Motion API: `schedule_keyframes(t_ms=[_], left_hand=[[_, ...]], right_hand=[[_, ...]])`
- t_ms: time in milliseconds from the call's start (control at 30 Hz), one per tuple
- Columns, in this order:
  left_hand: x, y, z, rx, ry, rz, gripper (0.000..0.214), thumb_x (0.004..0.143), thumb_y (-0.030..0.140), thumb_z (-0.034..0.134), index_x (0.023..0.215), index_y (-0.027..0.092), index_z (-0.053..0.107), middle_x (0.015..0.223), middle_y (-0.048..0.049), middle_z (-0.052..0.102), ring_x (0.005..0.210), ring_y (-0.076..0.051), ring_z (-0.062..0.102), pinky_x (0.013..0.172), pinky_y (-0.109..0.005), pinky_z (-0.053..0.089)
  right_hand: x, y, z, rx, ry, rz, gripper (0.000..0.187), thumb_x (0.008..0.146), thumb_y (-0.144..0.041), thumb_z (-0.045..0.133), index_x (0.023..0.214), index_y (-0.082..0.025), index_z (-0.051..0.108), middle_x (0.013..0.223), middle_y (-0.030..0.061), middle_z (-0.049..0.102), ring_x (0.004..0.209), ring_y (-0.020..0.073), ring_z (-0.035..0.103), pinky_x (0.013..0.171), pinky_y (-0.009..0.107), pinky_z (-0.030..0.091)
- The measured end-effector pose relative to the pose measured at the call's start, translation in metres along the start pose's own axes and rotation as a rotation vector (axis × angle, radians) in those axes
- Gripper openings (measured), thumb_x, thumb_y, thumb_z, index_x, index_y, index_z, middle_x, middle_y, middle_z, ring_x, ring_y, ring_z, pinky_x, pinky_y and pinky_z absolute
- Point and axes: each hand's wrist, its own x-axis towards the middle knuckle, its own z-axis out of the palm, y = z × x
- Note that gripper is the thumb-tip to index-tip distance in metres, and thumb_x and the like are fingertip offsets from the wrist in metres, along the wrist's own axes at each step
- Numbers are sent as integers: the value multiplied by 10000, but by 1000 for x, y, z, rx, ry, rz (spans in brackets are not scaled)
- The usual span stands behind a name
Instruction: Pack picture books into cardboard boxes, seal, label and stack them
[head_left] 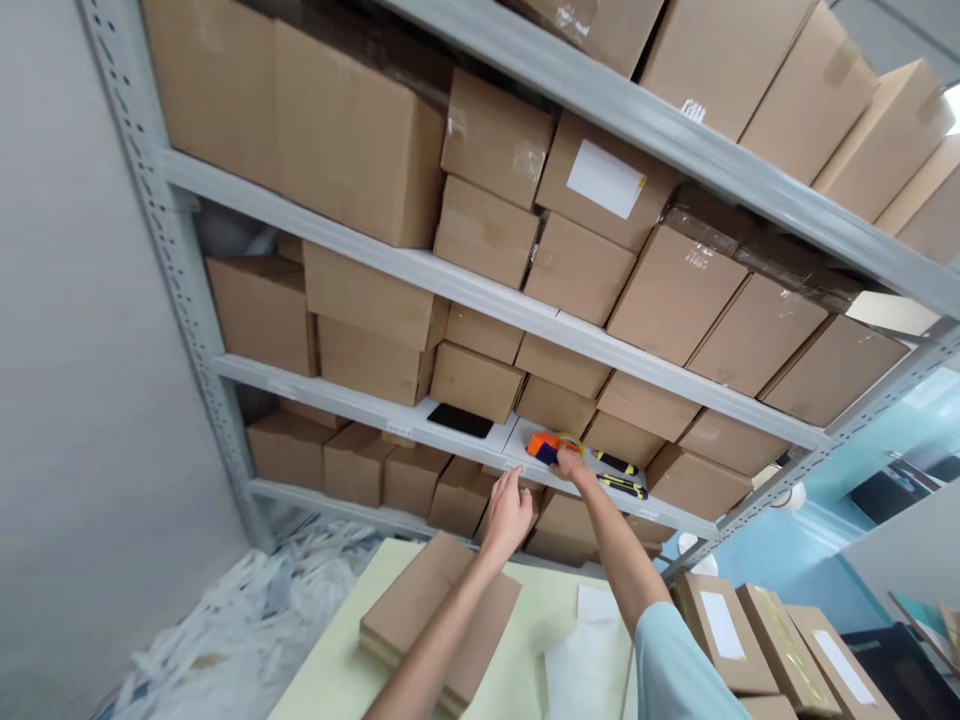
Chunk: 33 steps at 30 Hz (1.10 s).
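My right hand [570, 464] reaches onto a shelf, its fingers closed around an orange and dark blue tape dispenser [541, 442]. A yellow-green ring, perhaps a tape roll [573, 439], shows just behind that hand. To its right lie a black and yellow utility knife [616, 463] and a second black and yellow tool [624, 487]. My left hand [508, 515] hovers before the shelf edge, fingers apart and holding nothing. Below it, flat brown cardboard boxes [427, 590] are stacked on the table.
Grey metal shelving [405, 262] packed with cardboard boxes [480, 230] fills the view. A flat black object [460, 420] lies on the same shelf. White sheets [589, 660] rest on the pale green table [330, 665]. Labelled boxes [724, 630] stand at right; white scraps [247, 620] cover the floor at left.
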Motion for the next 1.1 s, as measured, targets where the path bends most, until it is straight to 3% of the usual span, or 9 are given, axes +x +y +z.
schedule_keyframes(t_ms=[133, 233, 333, 400, 467, 667, 800, 967, 1100], left_hand=[[-42, -12, -19, -66, -78, -83, 397, 932, 206, 594, 1311, 200, 713, 1341, -159, 771, 1317, -319, 722, 1196, -527, 554], [-83, -15, -34, -188, -110, -144, 324, 971, 295, 613, 1268, 212, 712, 1280, -134, 783, 1175, -272, 775, 1072, -454, 624], [-122, -13, -54, -257, -168, -228, 270, 986, 393, 649, 1189, 224, 709, 1079, -77, 789, 979, -230, 787, 935, -380, 653], [-141, -12, -70, -229, -190, -280, 253, 991, 423, 662, 1148, 230, 708, 949, -44, 760, 883, -216, 762, 867, -354, 648], [-155, -13, -85, -176, -193, -275, 253, 999, 439, 665, 1134, 233, 723, 958, -50, 742, 869, -217, 740, 844, -349, 639], [-185, -23, -113, -125, -224, -183, 278, 1052, 422, 589, 1171, 218, 737, 1122, -98, 725, 984, -245, 739, 930, -371, 627], [-200, -31, -123, -121, -323, -216, 281, 1040, 444, 602, 1146, 222, 737, 1107, -93, 730, 994, -248, 733, 910, -354, 625], [-206, -29, -139, -118, -393, -265, 283, 997, 474, 659, 1039, 212, 758, 1013, -71, 742, 928, -227, 724, 853, -335, 621], [-190, -8, -157, -162, -296, -306, 449, 1027, 524, 617, 1299, 186, 734, 1229, -100, 735, 1090, -244, 734, 925, -355, 631]], right_hand=[[-43, 4, 8, 29, -81, 37, 458, 918, -266, 727, 1342, -118, 636, 1209, 213, 796, 1105, 330, 768, 1009, 440, 594], [-113, -7, 30, 322, -34, -33, 486, 1019, -393, 639, 1436, -150, 586, 1336, 186, 759, 1194, 300, 736, 1066, 435, 587], [-196, -34, 52, 777, -19, -4, 501, 1041, -564, 639, 1376, -192, 640, 1311, 143, 773, 1202, 290, 737, 1089, 434, 591], [-239, -57, 61, 922, -31, 109, 531, 1018, -637, 674, 1324, -204, 676, 1282, 123, 785, 1162, 281, 749, 1090, 429, 595], [-267, -77, 66, 997, -31, 204, 580, 991, -688, 700, 1310, -203, 688, 1255, 118, 793, 1138, 278, 751, 1088, 433, 600], [-305, -102, 74, 1064, -58, 342, 614, 937, -711, 770, 1294, -219, 683, 1213, 94, 797, 1141, 266, 745, 1100, 424, 597], [-327, -96, 83, 1037, -118, 377, 571, 926, -696, 787, 1210, -211, 686, 1154, 87, 795, 1043, 249, 748, 1000, 391, 626], [-351, -85, 84, 970, -183, 313, 494, 975, -649, 755, 1203, -215, 695, 1120, 70, 775, 1040, 246, 727, 1011, 393, 615], [-369, -77, 68, 929, -325, 244, 508, 1016, -629, 726, 1333, -236, 672, 1206, 80, 772, 1094, 261, 737, 1021, 414, 622]])
